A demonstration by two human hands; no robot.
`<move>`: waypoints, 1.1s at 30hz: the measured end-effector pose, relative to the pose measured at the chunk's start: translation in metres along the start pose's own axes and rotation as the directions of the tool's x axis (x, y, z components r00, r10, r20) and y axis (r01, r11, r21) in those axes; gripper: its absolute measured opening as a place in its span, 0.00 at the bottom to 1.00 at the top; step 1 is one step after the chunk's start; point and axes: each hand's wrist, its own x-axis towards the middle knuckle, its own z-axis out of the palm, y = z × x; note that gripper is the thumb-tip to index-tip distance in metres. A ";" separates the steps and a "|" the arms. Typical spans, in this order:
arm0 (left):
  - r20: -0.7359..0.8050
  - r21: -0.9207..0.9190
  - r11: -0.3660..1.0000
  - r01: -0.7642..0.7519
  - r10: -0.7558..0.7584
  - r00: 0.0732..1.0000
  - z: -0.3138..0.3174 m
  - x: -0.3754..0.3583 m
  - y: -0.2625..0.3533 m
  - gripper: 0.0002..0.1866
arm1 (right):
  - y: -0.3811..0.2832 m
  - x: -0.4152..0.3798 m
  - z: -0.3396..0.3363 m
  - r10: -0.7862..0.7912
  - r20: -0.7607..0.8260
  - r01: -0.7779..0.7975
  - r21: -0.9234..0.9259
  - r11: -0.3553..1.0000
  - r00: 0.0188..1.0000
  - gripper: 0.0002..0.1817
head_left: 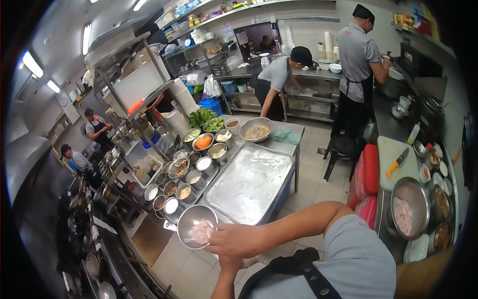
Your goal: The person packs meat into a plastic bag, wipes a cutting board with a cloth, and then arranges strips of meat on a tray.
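Observation:
A steel mixing bowl (pixel 185 215) with pale pink raw meat (pixel 201 231) inside is held up by the near corner of the table. At its rim, my right hand (pixel 236 239) is closed with its fingers over the edge. My left hand (pixel 230 263) comes up from below, just under the right one, its fingers hidden; something pinkish shows beside it. Beyond the bowl lies a large metal tray (pixel 251 182) with a wet, whitish surface. To its left stand several metal pots of ingredients, such as white powder (pixel 171 205) and sliced orange vegetable (pixel 203 143).
At right, a counter holds a cutting board (pixel 398 172) with an orange-handled knife (pixel 397 163) and another bowl of raw meat (pixel 402 215). A red container (pixel 364 172) and black stool (pixel 343 149) stand nearby. Co-workers (pixel 279 79) (pixel 357 60) work at the back. Stoves line the left.

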 end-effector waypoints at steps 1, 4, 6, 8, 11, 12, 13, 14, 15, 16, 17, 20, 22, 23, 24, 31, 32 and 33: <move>0.079 -0.018 0.998 0.061 -0.060 0.995 -0.012 -0.005 -0.005 0.12 | -0.009 -0.001 0.018 -0.007 0.154 0.021 -0.090 0.996 0.988 0.12; 0.311 -0.103 0.933 0.344 -0.298 0.902 -0.041 -0.039 -0.031 0.12 | -0.033 0.012 0.057 0.042 0.353 0.002 -0.123 0.992 0.935 0.11; 0.468 -0.142 0.831 0.538 -0.422 0.777 -0.059 -0.059 -0.048 0.11 | -0.048 0.025 0.072 0.137 0.513 -0.005 -0.250 0.968 0.847 0.11; 0.439 -0.214 0.790 0.574 -0.447 0.779 -0.071 -0.070 -0.058 0.10 | -0.059 0.036 0.090 0.180 0.552 -0.078 -0.203 0.976 0.814 0.10; 0.364 -0.295 0.773 0.562 -0.453 0.814 -0.090 -0.076 -0.065 0.10 | -0.072 0.050 0.102 0.249 0.614 -0.235 -0.104 0.966 0.749 0.10; 0.381 -0.296 0.768 0.568 -0.451 0.807 -0.099 -0.079 -0.068 0.10 | -0.072 0.058 0.091 0.255 0.695 -0.360 0.006 0.933 0.673 0.11; 0.469 -0.314 0.714 0.625 -0.456 0.756 -0.110 -0.079 -0.072 0.09 | -0.074 0.064 0.085 0.238 0.768 -0.481 0.102 0.871 0.594 0.11; 0.548 -0.330 0.659 0.675 -0.448 0.706 -0.119 -0.078 -0.078 0.08 | -0.079 0.062 0.087 0.245 0.771 -0.487 0.095 0.868 0.588 0.11; 0.550 -0.338 0.658 0.673 -0.442 0.709 -0.130 -0.076 -0.084 0.08 | -0.082 0.054 0.094 0.327 0.725 -0.671 0.246 0.699 0.606 0.11; 0.600 -0.343 0.728 0.594 -0.317 0.735 -0.140 -0.074 -0.091 0.08 | -0.083 0.043 0.104 0.417 0.685 -0.784 0.393 0.480 0.598 0.11; 0.646 -0.351 0.786 0.508 -0.189 0.739 -0.147 -0.073 -0.097 0.08 | -0.082 0.019 0.139 0.403 0.681 -0.779 0.430 0.457 0.612 0.13; 0.482 -0.487 0.791 0.370 -0.110 0.869 -0.148 -0.080 -0.105 0.07 | -0.097 0.010 0.137 0.405 0.511 -0.650 0.553 0.521 0.758 0.17; 0.457 -0.459 0.818 0.346 -0.116 0.882 -0.150 -0.073 -0.100 0.07 | -0.098 0.008 0.133 0.490 0.623 -0.758 0.640 0.129 0.610 0.16; 0.429 -0.419 0.850 0.320 -0.124 0.894 -0.149 -0.068 -0.096 0.07 | -0.098 0.007 0.131 0.493 0.741 -0.722 0.632 -0.281 0.457 0.15; 0.433 -0.419 0.848 0.324 -0.127 0.892 -0.144 -0.065 -0.094 0.07 | -0.099 0.005 0.128 0.418 0.850 -0.558 0.526 -0.642 0.320 0.15; 0.567 -0.398 0.807 0.436 -0.157 0.809 -0.073 -0.021 -0.080 0.06 | -0.084 -0.027 0.080 0.610 0.783 -0.368 0.607 -0.704 0.124 0.11; 0.569 -0.437 0.784 0.441 -0.139 0.811 -0.058 -0.015 -0.072 0.06 | -0.082 -0.034 0.073 0.656 0.746 -0.335 0.652 -0.681 0.119 0.10; 0.555 -0.491 0.762 0.423 -0.101 0.826 -0.046 -0.009 -0.064 0.05 | -0.080 -0.038 0.064 0.680 0.725 -0.320 0.674 -0.665 0.113 0.10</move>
